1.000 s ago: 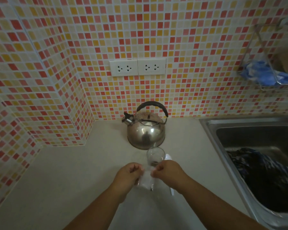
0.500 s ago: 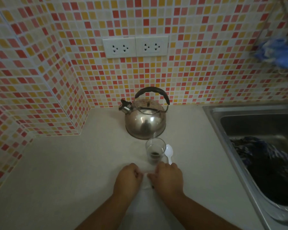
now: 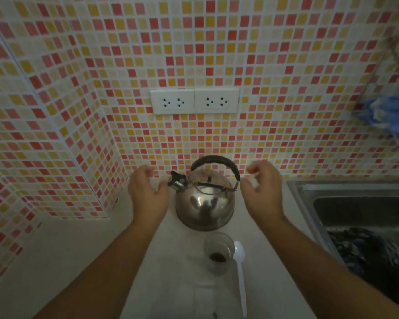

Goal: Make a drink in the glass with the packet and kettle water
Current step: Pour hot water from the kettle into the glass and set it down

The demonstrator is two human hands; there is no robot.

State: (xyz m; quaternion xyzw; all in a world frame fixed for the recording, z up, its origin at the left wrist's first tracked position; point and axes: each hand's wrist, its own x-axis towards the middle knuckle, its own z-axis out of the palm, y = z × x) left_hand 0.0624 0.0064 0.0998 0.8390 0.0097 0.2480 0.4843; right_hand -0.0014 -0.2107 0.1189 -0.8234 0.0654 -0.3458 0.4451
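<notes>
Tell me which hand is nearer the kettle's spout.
The left hand: its thumb nearly reaches the spout on the kettle. The right hand hovers open on the opposite side, by the handle's end.

Two bare forearms are showing, entering from the five and seven o'clock edges. No sleeve is reaching the visible part of either arm. The left hand and right hand are wearing no gloves; rings or watches are not appearing, though fingertips are blurring.

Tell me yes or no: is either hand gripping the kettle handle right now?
No. The left hand and right hand are open on either side of the kettle, clear of its black handle.
</notes>
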